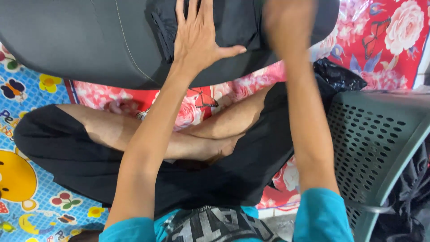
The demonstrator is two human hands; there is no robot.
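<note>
At twelve o'clock, ahead of the crossed legs, a dark garment (112, 40) lies on the floral sheet (385, 40). The left hand (197, 40) presses flat on it, fingers spread; the right hand (286, 24) is blurred, its fingers' state unclear. At three o'clock stands a green basket (376, 143).

Teal short sleeves (320, 215), grey printed panel on the shirt front (215, 226), black shorts (58, 143), bare forearms and legs

Bright, even light falls from above, with soft shadows. The right hand (286, 24) is smeared by motion blur; the left hand (201, 38) beside it is sharp.
</note>
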